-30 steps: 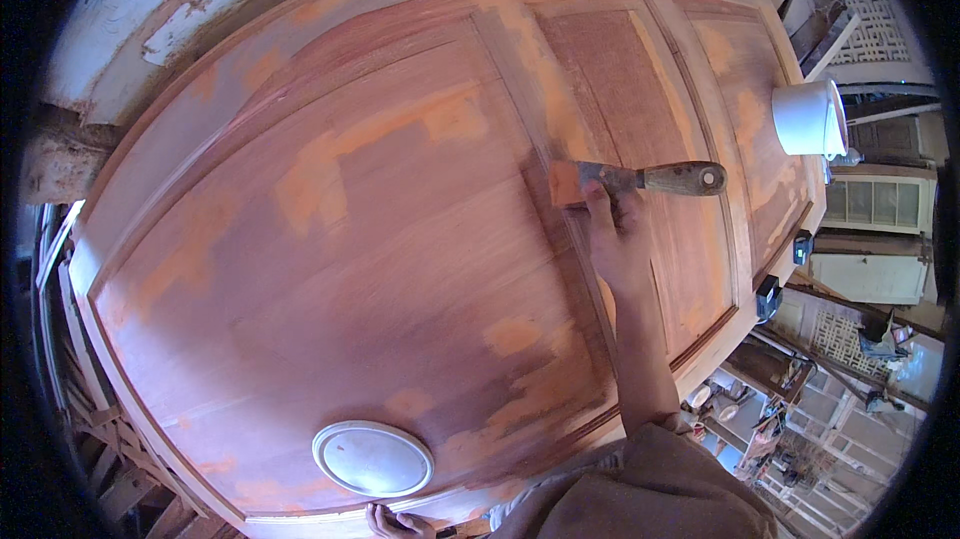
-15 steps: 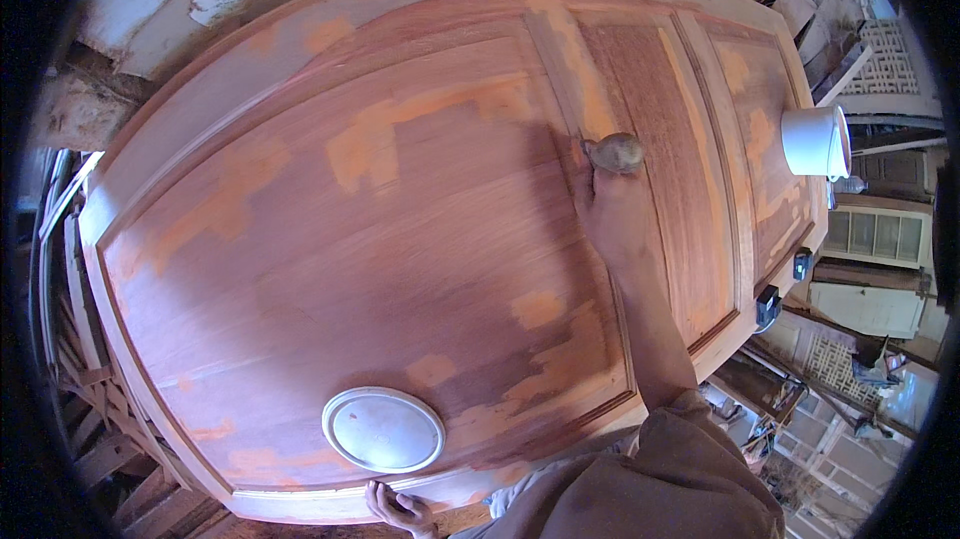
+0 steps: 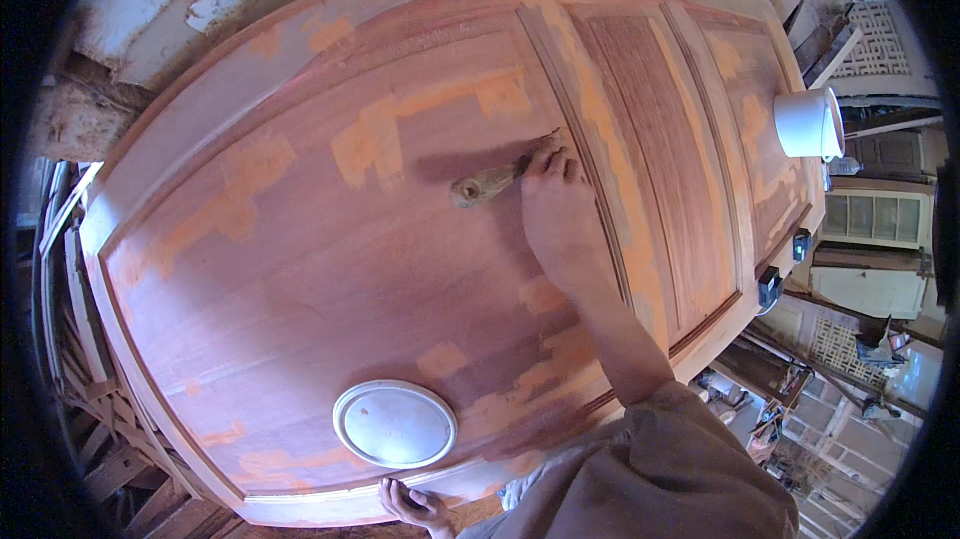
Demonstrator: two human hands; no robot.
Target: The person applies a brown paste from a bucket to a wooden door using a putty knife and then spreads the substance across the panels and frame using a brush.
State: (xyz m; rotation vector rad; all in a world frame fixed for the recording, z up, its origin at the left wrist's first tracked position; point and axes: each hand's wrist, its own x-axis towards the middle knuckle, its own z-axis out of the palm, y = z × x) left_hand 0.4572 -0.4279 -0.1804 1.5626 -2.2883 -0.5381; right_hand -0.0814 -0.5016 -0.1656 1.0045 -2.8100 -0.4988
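Observation:
A large reddish-brown wooden door (image 3: pixel 300 269) lies flat, patched with orange filler. My right hand (image 3: pixel 555 209) reaches out over its middle and grips a putty knife (image 3: pixel 490 181), whose blade rests against the raised moulding beside a long panel. The wooden handle points left. My left hand (image 3: pixel 415 507) grips the near edge of the door, just below a round white lid (image 3: pixel 394 424) that lies on the door's surface.
A white bucket (image 3: pixel 808 123) stands on the door's far right end. Rough plastered wall (image 3: pixel 160 9) runs along the top left. Wooden frames and slats (image 3: pixel 80 379) lean at the left; windows and clutter (image 3: pixel 860 239) lie to the right.
My right hand has turned the putty knife around: its handle pointed right a second ago and now points left. The hand stays on the moulding while the view has shifted.

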